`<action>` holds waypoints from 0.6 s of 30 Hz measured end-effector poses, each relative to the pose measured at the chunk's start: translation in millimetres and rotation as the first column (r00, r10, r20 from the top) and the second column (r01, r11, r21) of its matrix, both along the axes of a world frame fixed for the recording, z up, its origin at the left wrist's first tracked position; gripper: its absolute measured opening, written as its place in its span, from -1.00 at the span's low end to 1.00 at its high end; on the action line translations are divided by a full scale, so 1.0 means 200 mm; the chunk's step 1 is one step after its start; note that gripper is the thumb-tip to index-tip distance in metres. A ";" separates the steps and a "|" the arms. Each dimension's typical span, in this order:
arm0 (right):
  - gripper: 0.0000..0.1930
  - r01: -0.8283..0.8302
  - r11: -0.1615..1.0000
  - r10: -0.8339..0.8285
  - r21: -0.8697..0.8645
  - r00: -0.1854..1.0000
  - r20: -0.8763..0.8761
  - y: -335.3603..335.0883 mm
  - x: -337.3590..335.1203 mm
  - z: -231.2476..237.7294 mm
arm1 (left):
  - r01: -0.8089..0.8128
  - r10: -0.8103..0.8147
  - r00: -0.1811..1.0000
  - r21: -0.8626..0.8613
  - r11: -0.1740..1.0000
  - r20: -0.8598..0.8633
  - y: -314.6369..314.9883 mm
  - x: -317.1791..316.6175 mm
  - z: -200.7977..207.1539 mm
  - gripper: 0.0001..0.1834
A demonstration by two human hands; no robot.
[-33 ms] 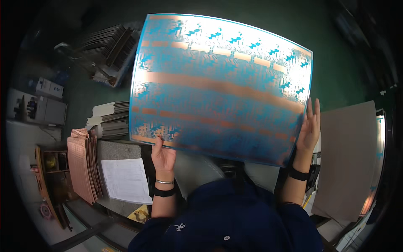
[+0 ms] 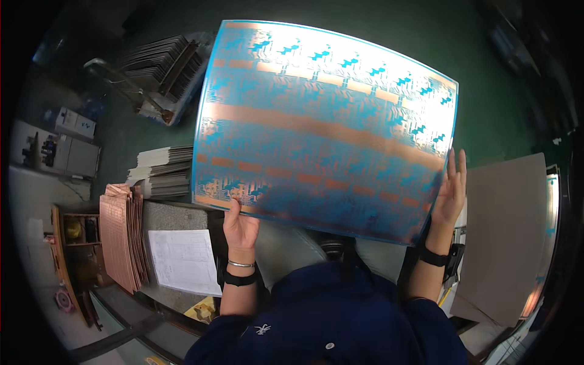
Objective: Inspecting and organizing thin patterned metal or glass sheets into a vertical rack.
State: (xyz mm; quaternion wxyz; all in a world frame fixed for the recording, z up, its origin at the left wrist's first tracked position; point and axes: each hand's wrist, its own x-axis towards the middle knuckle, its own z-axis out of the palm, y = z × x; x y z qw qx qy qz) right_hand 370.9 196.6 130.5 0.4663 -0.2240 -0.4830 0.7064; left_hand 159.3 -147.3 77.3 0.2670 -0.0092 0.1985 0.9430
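"Where's the sheet (image 2: pixel 322 134)?"

"Twelve o'clock, raised and tilted. The left hand (image 2: pixel 240 230) grips its seven o'clock edge, thumb in front; the right hand (image 2: pixel 449 194) supports its four o'clock edge, fingers outstretched."

"Why by the edges?"

"That leaves most of the patterned face uncovered, I'd judge."

"Materials?"

"Rectangular, glossy blue and copper. At eight o'clock, thin white paper (image 2: pixel 184 261) lies on the speckled tabletop (image 2: pixel 176 215), near stacked copper-coloured boards (image 2: pixel 120 237)."

- Panel (image 2: pixel 322 125), blue and copper: left hand (image 2: pixel 241 230) gripping near edge, right hand (image 2: pixel 449 196) against right edge.
- Coppery sheets (image 2: pixel 119 237), stacked, left.
- White paper (image 2: pixel 182 258), beside sheets.
- Grey board (image 2: pixel 505 237), right.
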 end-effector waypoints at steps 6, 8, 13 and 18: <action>-0.46 0.068 0.994 -0.072 0.091 0.996 0.047 0.02 0.00 -0.04 | 0.011 -0.013 1.000 -0.070 0.997 -0.022 0.03 0.00 0.04 -0.67; -0.47 0.053 0.988 -0.063 0.148 0.996 0.064 0.06 0.03 -0.10 | 0.059 -0.060 0.998 -0.047 0.997 -0.019 0.03 0.01 0.03 -0.71; -0.50 0.128 0.977 -0.153 0.171 0.978 0.141 0.06 0.03 -0.10 | 0.095 -0.097 0.994 -0.046 0.994 -0.044 0.06 0.02 0.05 -0.70; -0.51 0.117 0.966 -0.151 0.233 0.979 0.137 0.07 0.03 -0.09 | 0.224 -0.225 0.974 -0.066 0.972 -0.005 0.10 0.05 0.15 -0.59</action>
